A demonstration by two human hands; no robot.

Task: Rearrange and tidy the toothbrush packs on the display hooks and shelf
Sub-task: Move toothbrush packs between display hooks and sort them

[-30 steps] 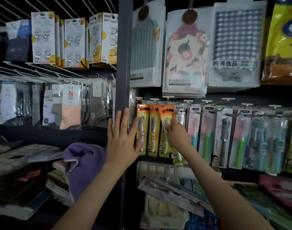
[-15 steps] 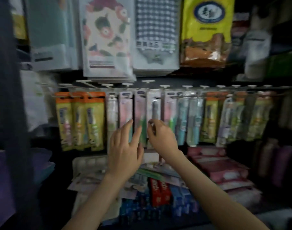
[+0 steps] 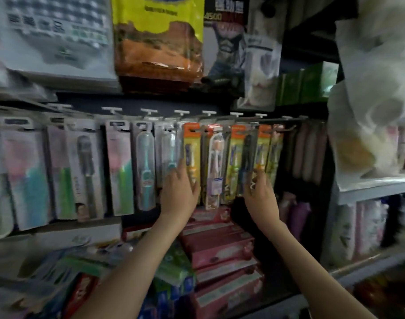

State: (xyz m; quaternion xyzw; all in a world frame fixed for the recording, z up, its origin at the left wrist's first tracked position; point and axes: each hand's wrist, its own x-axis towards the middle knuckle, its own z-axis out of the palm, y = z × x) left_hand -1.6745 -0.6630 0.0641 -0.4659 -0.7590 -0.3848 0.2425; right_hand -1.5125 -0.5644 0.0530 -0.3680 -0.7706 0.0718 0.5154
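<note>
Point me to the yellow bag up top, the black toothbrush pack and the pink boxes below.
yellow bag (image 3: pixel 159 40), head view, front panel
black toothbrush pack (image 3: pixel 247 162), head view, brush handle
pink boxes (image 3: pixel 222 249), head view, top box's face

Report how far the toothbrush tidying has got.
Done: the packs at the left of the hook row hang in line. In hand: left hand and right hand rest against the orange-topped packs. Left: the loose packs jumbled on the shelf below.
</note>
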